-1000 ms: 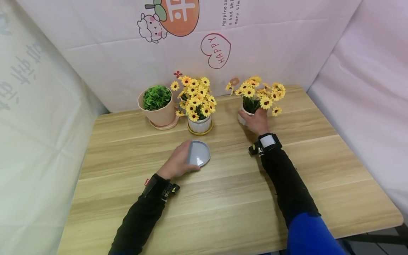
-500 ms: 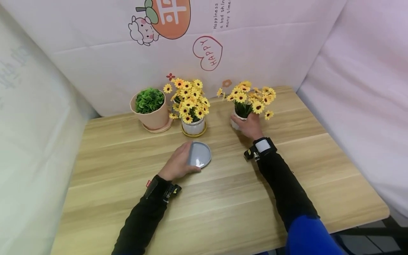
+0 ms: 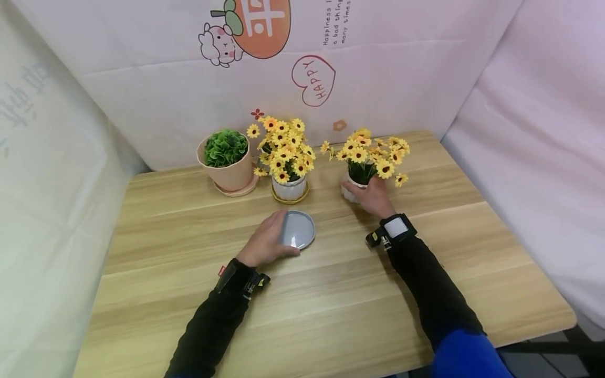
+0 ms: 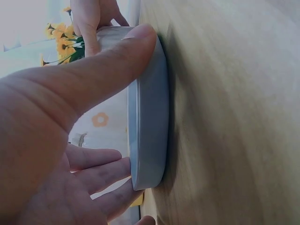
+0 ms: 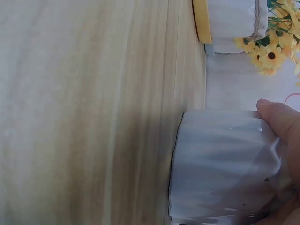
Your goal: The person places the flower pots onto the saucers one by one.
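My left hand (image 3: 267,239) grips a shallow blue-grey saucer (image 3: 300,230) on the wooden table. In the left wrist view, the thumb presses one end of the saucer's side wall (image 4: 152,117) and fingertips touch the opposite end. To the right and farther back, my right hand (image 3: 375,197) holds a white ribbed flowerpot (image 3: 350,195) with yellow daisy-like flowers (image 3: 371,152). Its thumb lies at the pot's rim in the right wrist view, where the white pot wall (image 5: 225,164) stands close over the tabletop. The palm hides part of the pot.
Left of the held pot stands a matching white pot (image 3: 289,190) with yellow flowers on a yellow saucer (image 3: 290,201). Beside it is a pink pot (image 3: 231,176) with a green plant on a pink saucer. A printed white cloth (image 3: 378,79) hangs behind the table (image 3: 307,325).
My right hand has brought the flowerpot a little nearer, away from the back cloth. The left hand keeps its grip on the saucer, which has shifted slightly right. The head view has moved a little.
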A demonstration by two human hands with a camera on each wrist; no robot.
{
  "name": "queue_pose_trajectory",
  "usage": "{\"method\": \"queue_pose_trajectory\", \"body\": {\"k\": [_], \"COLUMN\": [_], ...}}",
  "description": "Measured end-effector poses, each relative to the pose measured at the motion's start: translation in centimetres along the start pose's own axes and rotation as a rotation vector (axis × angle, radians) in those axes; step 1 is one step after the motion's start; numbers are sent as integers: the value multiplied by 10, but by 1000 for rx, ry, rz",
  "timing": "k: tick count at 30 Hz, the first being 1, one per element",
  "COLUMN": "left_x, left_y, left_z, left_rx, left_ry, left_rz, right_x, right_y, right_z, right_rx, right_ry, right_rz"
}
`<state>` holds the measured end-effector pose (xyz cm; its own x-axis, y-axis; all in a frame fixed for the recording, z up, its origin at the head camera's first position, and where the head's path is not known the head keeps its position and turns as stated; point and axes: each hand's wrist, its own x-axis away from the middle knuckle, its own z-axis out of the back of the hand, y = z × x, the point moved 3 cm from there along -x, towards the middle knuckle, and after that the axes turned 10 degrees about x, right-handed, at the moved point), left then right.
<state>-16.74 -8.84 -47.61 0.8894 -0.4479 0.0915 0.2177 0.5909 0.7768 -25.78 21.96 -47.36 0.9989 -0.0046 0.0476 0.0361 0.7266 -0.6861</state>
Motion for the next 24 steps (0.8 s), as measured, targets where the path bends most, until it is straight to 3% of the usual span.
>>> {"method": "queue_pose_trajectory", "body": {"k": [19,24], "left_x": [1,1], "left_y": [-1,-1], "left_z": [0,1], "left_rx": [-22,-15], "left_ry": [2,13], "left_rz": [16,13], "right_x": [29,35], "right_y": [-1,-4], "right_z": [-3,-6], "right_rx": [3,-21], "right_ry": [-103,-100], "right_rz": [-13,41]}}
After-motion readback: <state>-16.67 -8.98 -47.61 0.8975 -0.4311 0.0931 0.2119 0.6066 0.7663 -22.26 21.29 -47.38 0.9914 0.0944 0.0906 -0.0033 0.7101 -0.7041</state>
